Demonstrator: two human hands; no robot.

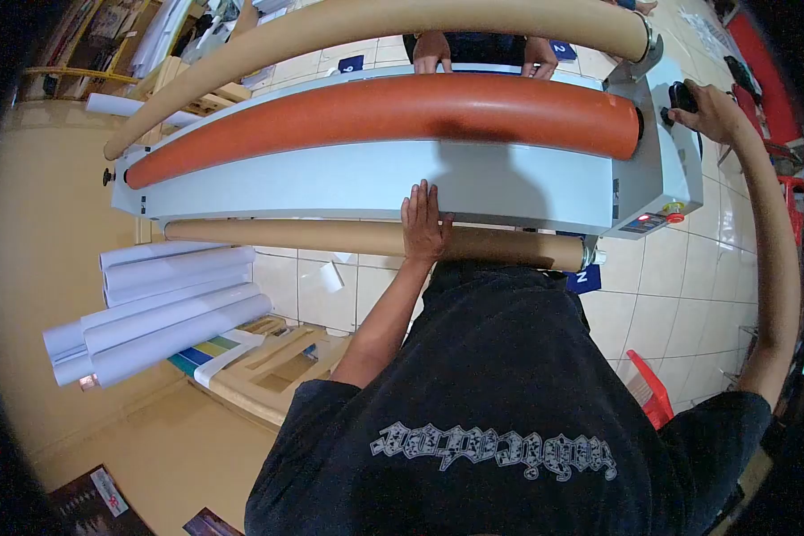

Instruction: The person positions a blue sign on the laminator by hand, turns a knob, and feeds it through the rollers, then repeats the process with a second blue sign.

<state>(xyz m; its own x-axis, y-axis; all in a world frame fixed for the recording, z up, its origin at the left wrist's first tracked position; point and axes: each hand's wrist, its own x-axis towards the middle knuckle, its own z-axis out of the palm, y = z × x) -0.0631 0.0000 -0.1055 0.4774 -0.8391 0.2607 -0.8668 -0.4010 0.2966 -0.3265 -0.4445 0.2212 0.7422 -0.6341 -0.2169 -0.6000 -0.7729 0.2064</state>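
A roll laminator with a pale grey body point(330, 179) and a long orange roller point(375, 116) stretches across in front of me. My left hand point(427, 223) lies flat against its near face, fingers straight, in front of the lower brown tube point(304, 237). At the machine's right end, my right hand point(713, 112) is closed round a black crank handle point(683, 96). A red button point(676, 217) and a small lit display point(645, 219) are below that hand. Another brown tube point(473, 20) runs above the roller.
Across the machine, another person's two hands point(432, 52) rest at its far edge. White paper rolls point(179, 313) are stacked at left by a wooden frame point(277, 375). A red plastic chair point(652, 389) stands at lower right on the tiled floor point(679, 277).
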